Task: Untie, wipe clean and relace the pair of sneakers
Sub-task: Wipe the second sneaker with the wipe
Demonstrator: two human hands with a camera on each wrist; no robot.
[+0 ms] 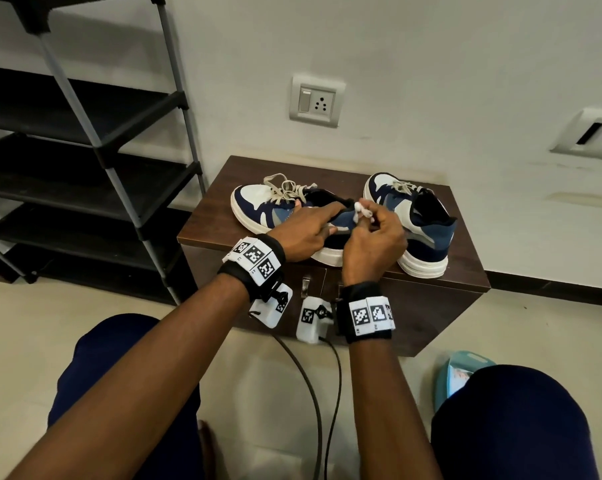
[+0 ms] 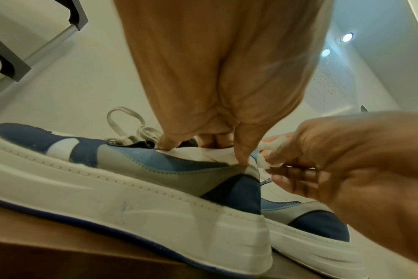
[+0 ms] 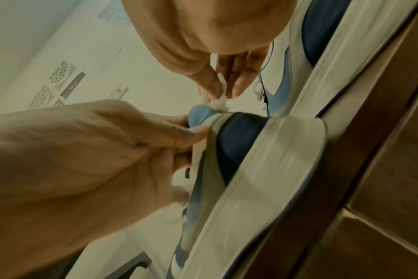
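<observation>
Two blue, navy and white sneakers stand on a small dark wooden cabinet (image 1: 465,271). The left sneaker (image 1: 258,206) has loose beige laces (image 1: 289,188) lying over its tongue. My left hand (image 1: 306,230) grips that sneaker's collar near the heel, thumb outside and fingers over the rim (image 2: 203,143). My right hand (image 1: 372,233) pinches a small white wad of wipe (image 1: 361,211) and holds it against the heel collar (image 3: 220,103). The right sneaker (image 1: 420,220) stands beside it with its laces still threaded.
A black shoe rack (image 1: 85,150) with grey poles stands to the left of the cabinet. A wall socket (image 1: 315,102) sits above the shoes. A light blue wipes pack (image 1: 458,375) lies on the floor by my right knee. Cables trail from my wrist cameras.
</observation>
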